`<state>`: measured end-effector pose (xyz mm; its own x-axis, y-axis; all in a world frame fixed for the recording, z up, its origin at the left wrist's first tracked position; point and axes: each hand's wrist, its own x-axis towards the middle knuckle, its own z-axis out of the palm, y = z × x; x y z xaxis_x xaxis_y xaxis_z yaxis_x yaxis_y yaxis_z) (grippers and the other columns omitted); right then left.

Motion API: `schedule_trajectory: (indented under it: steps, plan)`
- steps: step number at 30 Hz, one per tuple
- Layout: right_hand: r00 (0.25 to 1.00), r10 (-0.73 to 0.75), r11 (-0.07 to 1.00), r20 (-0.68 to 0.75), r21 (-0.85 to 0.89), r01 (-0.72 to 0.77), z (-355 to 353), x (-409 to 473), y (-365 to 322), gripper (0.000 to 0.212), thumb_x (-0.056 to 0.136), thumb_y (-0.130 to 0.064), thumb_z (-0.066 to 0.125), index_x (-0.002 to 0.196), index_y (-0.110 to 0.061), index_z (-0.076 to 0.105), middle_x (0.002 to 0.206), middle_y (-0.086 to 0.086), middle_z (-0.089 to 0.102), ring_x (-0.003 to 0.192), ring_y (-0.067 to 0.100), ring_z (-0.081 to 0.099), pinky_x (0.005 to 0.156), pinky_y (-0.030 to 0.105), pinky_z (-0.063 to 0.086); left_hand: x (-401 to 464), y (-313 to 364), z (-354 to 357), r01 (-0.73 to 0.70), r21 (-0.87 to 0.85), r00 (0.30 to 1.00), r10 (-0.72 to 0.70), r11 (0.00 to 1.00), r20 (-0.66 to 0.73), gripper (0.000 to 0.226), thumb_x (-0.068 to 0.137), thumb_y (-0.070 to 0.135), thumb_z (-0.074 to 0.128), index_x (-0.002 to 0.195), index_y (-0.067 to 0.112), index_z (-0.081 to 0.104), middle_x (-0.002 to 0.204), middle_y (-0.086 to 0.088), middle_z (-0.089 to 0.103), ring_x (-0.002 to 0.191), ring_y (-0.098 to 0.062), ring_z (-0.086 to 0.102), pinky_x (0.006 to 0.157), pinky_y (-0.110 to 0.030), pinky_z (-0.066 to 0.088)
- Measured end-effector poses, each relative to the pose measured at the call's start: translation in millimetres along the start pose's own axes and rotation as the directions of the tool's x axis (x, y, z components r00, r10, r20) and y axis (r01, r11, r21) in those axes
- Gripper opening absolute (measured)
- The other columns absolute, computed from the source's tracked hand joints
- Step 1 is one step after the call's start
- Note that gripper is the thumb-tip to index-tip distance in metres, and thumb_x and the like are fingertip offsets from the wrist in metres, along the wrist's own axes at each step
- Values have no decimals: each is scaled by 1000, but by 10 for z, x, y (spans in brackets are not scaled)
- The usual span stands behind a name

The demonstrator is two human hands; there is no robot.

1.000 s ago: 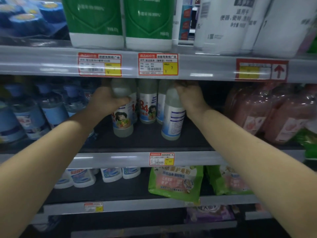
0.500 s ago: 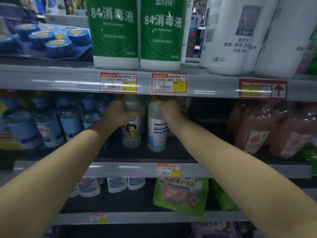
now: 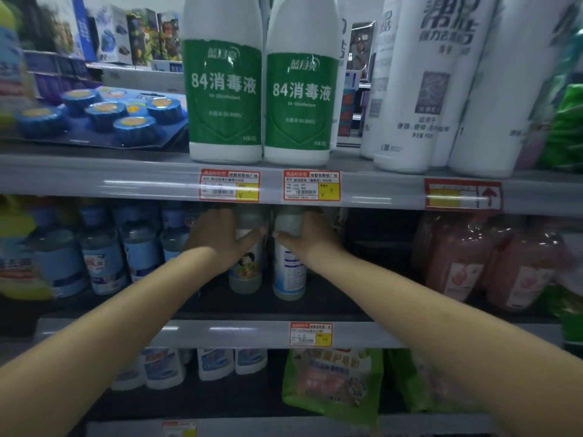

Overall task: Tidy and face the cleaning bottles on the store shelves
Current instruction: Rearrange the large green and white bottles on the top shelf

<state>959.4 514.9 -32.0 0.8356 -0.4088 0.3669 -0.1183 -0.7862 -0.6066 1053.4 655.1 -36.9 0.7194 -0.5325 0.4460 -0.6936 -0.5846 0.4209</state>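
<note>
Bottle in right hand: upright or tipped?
Upright. The blue-striped bottle stands base-down on the middle shelf, with the right hand gripping its neck.

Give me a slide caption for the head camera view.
Left hand and right hand each grip a small pale plastic bottle on the dark middle shelf.

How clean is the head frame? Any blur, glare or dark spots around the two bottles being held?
Head view: top shelf is bright, the green 84 bottles fairly sharp; the middle shelf is dim, so the cartoon-label bottle under the left hand and the blue-label bottle under the right hand look murky. Edges smear and bend from the wide angle; glare streaks the shelf rail.
</note>
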Motion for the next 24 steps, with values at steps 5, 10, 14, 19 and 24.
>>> schedule_trajectory:
  steps: [5,10,14,19,24]
  plan:
    - [978,-196,981,77,28,194,-319,-340,-300,49,88,-32,60,132,-14,45,136,3,49,127,19,43,101,26,36,-298,307,-320,-175,1,978,174,985,111,37,90,46,47,112,17,49,101,7,49,95,-13,49,73,-27,38]
    - [957,-245,968,156,99,232,-657,-544,-516,36,93,-25,55,126,-14,52,125,0,59,112,9,54,93,19,43,-409,549,-581,-364,-99,921,374,926,108,55,81,58,36,111,19,60,109,11,62,97,-4,56,80,-26,44]
    - [943,-329,940,-53,77,333,-970,-528,-608,25,89,-20,60,114,-16,57,106,-3,65,95,5,61,84,15,48,-393,763,-769,-465,-133,885,461,875,-61,49,78,58,38,103,22,61,95,14,65,86,1,59,74,-19,48]
    - [889,-344,931,-301,13,365,-1408,-375,-687,22,87,-17,62,107,-18,55,97,-6,62,90,5,60,78,10,47,-169,996,-1031,-472,-101,851,422,876,-313,28,84,34,52,109,21,56,95,14,59,86,-1,54,73,-5,39]
    - [909,-290,956,-299,-49,289,-1639,-168,-698,35,87,-25,63,118,-17,49,106,-5,56,96,9,55,81,19,45,108,996,-1272,-412,-46,771,322,910,-549,36,85,24,60,119,13,55,116,3,56,103,-7,45,88,-20,32]
